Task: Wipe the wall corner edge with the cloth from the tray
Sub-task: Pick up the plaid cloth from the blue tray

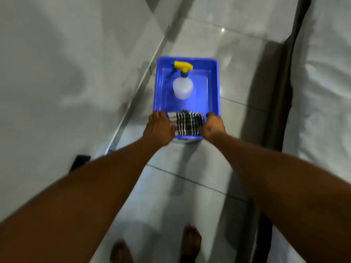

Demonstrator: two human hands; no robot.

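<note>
Head view: a blue tray [215,88] sits at about 12 o'clock from the person's bare feet [191,239], and both arms reach out to its near end. The left hand [158,129] wraps the near left corner at 9 o'clock of the tray's contents, its fingers [161,114] curled over the rim. The right hand [213,127] clasps the near right corner in the same way, fingers folded on the edge. Gripping both corners likely keeps the tray level while it is carried or set down; blur leaves it unclear whether it rests on the tiled floor [190,186]. The striped cloth [187,123] lies bunched inside at the tray's 6 o'clock end, between the hands and touched by neither that I can tell. A spray bottle [182,88] with a yellow trigger stands upright toward 12 o'clock. The wall [57,82] rises at 9 o'clock, its base just beside the tray, so the cloth is within easy reach of the wiping spot. A bed [326,92] runs along 3 o'clock.
</note>
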